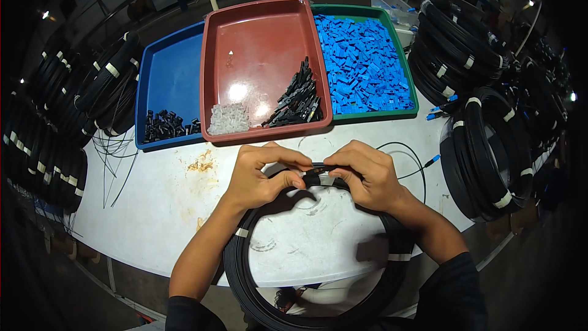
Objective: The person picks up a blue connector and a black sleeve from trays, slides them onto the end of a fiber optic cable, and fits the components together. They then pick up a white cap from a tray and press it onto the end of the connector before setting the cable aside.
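Black cable coil [257, 282], white-taped, pinched by both hands [318, 175].

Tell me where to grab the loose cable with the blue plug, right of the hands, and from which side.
Grip the blue plug itself, coming from the right. It is the only stiff, thick part; the thin cable lies flat on the table, and the right hand blocks the left approach.
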`<state>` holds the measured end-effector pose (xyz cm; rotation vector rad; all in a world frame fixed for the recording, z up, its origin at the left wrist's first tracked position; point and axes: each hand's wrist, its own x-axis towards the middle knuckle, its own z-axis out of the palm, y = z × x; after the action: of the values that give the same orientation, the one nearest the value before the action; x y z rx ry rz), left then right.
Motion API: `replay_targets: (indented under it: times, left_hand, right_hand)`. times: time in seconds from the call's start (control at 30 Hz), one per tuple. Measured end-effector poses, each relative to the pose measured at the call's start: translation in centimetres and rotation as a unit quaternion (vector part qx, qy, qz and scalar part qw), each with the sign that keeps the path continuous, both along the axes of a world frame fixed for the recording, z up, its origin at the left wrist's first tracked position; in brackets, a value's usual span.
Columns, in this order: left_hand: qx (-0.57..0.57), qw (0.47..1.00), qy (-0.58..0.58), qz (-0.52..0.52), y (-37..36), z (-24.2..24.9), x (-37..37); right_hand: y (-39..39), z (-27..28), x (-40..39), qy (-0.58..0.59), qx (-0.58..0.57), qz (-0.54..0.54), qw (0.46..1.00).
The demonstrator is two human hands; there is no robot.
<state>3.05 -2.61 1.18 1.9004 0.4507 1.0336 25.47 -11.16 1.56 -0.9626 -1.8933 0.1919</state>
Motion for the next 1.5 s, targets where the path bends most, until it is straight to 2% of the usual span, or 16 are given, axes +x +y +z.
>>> replay_targets:
  times: [0.03,0.13,0.27,0.37,0.73,1.5]
  left_hand:
    - [0.059,0.997,0.041,-0.003,0.23,-0.04,-0.2]
    - [0.076,0.995,0.066,-0.015,0.38,0.01,-0.47]
    - [0.082,0.995,0.034,-0.049,0.44,0.01,-0.42]
    - [0.045,0.997,0.041,-0.05,0.5,-0.32,-0.55]
    - [0.1,0.992,0.061,-0.04,0.53,-0.37,-0.43]
    - [0.12,0.991,0.048,-0.028,0.23,-0.05,-0.13]
  right_hand:
    - [-0.03,-0.02,0.01,-0.01,0.01,0.002,1.0]
    - [0.19,-0.12,0.22,-0.044,0.041,0.008,0.998]
    - [0.12,-0.37,0.03,-0.042,0.049,0.026,0.998]
    - [0.09,-0.49,0.0,-0.06,0.049,0.031,0.997]
    - [0.16,-0.17,-0.06,-0.072,0.03,0.051,0.996]
    - [0.11,-0.2,-0.19,-0.058,0.011,0.056,0.997]
